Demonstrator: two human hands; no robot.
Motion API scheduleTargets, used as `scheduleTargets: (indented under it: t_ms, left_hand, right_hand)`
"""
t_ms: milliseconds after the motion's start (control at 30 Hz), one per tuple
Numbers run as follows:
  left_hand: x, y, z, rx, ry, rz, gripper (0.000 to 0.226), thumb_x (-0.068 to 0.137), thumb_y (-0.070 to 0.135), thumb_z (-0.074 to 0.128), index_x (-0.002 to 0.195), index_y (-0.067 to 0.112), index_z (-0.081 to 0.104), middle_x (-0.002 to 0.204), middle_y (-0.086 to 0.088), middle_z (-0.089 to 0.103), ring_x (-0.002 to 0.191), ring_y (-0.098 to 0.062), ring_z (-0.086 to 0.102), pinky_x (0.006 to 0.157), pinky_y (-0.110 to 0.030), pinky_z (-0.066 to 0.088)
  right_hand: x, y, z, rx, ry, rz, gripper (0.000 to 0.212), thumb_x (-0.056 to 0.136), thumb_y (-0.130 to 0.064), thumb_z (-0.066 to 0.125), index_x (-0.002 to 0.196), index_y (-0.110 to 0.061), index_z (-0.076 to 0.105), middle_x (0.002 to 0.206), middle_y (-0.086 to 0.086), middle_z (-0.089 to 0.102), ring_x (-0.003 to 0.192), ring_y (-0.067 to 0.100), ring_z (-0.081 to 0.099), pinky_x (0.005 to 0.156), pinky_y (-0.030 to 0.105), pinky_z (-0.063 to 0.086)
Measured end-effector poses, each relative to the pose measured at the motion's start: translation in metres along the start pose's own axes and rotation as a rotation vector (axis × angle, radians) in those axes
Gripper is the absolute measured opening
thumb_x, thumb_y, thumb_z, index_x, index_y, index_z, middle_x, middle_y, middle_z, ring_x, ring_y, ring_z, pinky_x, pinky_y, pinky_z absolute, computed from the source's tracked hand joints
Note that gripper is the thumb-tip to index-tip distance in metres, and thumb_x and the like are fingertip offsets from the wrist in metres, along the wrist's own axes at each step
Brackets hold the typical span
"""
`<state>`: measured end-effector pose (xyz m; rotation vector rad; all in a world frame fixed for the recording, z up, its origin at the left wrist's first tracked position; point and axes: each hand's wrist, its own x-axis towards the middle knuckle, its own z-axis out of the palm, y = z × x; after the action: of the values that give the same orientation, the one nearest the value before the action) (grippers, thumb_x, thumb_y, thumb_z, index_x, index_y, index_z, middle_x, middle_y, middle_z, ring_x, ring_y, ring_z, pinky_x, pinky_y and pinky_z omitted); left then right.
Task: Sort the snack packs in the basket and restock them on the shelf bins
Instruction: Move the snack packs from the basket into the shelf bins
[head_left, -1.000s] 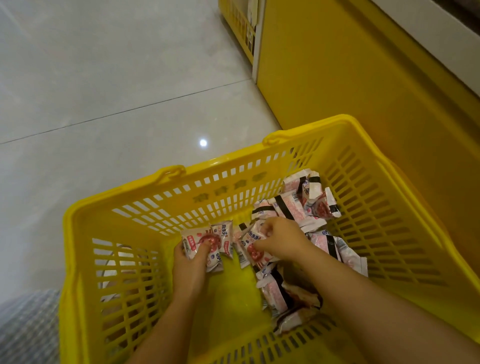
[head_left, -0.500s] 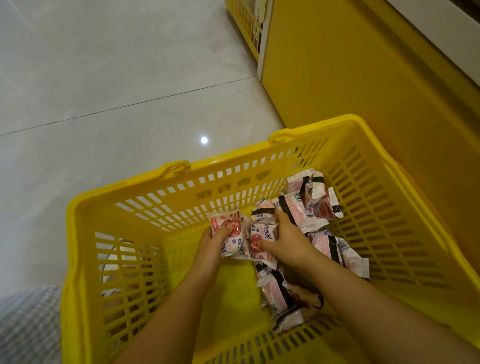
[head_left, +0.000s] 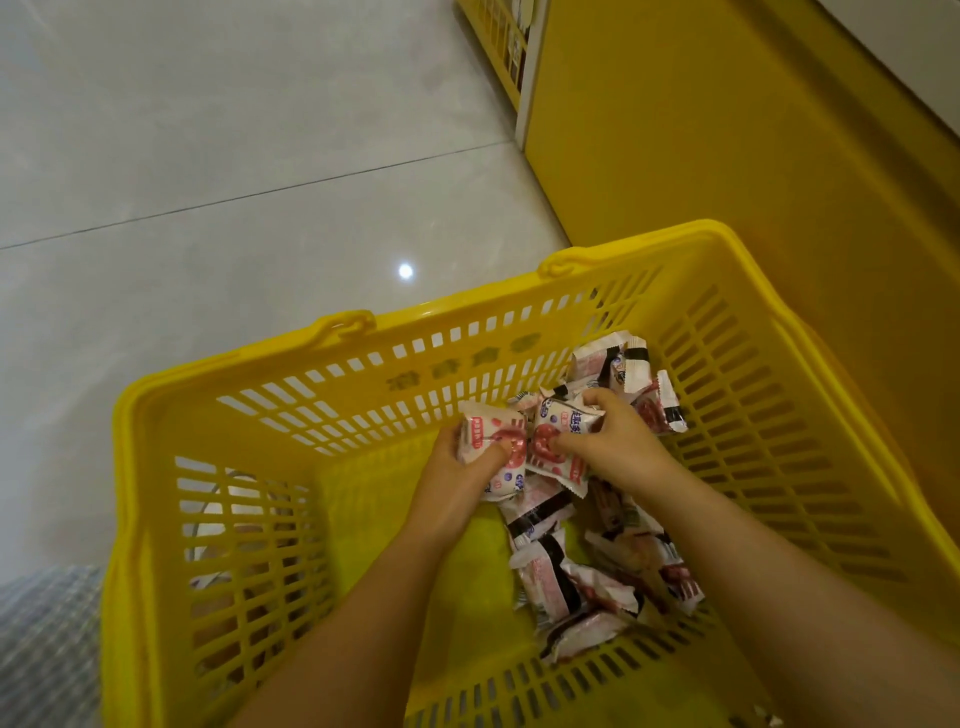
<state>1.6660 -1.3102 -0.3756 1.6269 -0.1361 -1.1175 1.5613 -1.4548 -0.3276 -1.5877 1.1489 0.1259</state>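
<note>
A yellow slotted plastic basket (head_left: 363, 374) stands on the floor with several small white-and-pink snack packs inside. My left hand (head_left: 462, 467) grips a small stack of white packs (head_left: 485, 434) with a red ring print, thumb on top. My right hand (head_left: 618, 441) pinches another red-ring pack (head_left: 558, 431) right beside the left stack, the two touching. More packs with black bands lie heaped at the far right corner (head_left: 631, 374) and under my right forearm (head_left: 576, 587).
A yellow shelf base panel (head_left: 727, 156) rises just right of the basket. A yellow wire bin (head_left: 498, 36) with goods shows at the top edge. Pale tiled floor (head_left: 208, 182) spreads to the left. Checked fabric (head_left: 47, 649) is at the bottom left.
Both hands have risen and come together near the basket's middle. The left hand carried its packs rightward, and the right hand picked up a red-ring pack and brought it against them.
</note>
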Motion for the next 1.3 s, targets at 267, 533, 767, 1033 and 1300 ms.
scheduleTargets:
  t_ms: [267, 533, 767, 1033, 1300]
  left_hand:
    - [-0.005, -0.004, 0.009, -0.085, 0.025, -0.009, 0.043, 0.086, 0.019, 0.069, 0.123, 0.019, 0.048, 0.101, 0.004, 0.066, 0.075, -0.005, 0.071, 0.056, -0.016, 0.052]
    - [0.003, 0.004, 0.009, -0.172, 0.035, -0.030, 0.060, 0.084, 0.027, 0.071, 0.137, 0.018, 0.046, 0.123, -0.005, 0.064, 0.088, -0.014, 0.071, 0.063, -0.023, 0.057]
    - [-0.007, 0.006, 0.019, -0.280, -0.010, -0.025, 0.050, 0.083, 0.029, 0.069, 0.129, 0.020, 0.051, 0.117, -0.005, 0.068, 0.098, -0.021, 0.070, 0.088, -0.044, 0.056]
    - [-0.018, 0.021, 0.059, -0.164, -0.263, -0.061, 0.046, 0.087, 0.032, 0.068, 0.128, 0.023, 0.050, 0.114, -0.002, 0.069, 0.096, -0.019, 0.070, 0.084, -0.037, 0.057]
    - [-0.020, 0.005, 0.040, -0.226, -0.164, -0.177, 0.046, 0.088, 0.030, 0.066, 0.130, 0.023, 0.049, 0.111, -0.005, 0.071, 0.091, -0.020, 0.072, 0.070, -0.031, 0.058]
  right_hand:
    - [-0.001, 0.009, 0.014, 0.062, -0.068, 0.023, 0.034, 0.088, -0.014, 0.066, 0.110, -0.025, 0.042, 0.086, -0.009, 0.060, 0.066, -0.001, 0.062, 0.049, 0.011, 0.047]
    - [-0.004, -0.001, 0.012, 0.113, -0.051, 0.039, 0.041, 0.088, -0.019, 0.067, 0.126, -0.011, 0.053, 0.100, -0.002, 0.066, 0.083, 0.007, 0.063, 0.065, 0.018, 0.048]
    - [-0.011, -0.009, 0.002, 0.137, -0.037, 0.050, 0.011, 0.088, -0.021, 0.063, 0.088, -0.028, 0.054, 0.088, -0.007, 0.068, 0.076, 0.004, 0.065, 0.064, 0.023, 0.047]
    - [-0.027, -0.039, -0.081, -0.200, -0.107, 0.148, 0.014, 0.087, -0.029, 0.062, 0.092, -0.016, 0.059, 0.071, -0.002, 0.072, 0.069, 0.012, 0.067, 0.061, 0.026, 0.046]
    - [-0.027, -0.019, -0.073, -0.380, -0.008, 0.163, 0.017, 0.082, -0.023, 0.072, 0.080, -0.018, 0.057, 0.086, 0.003, 0.064, 0.077, 0.015, 0.061, 0.059, 0.027, 0.048]
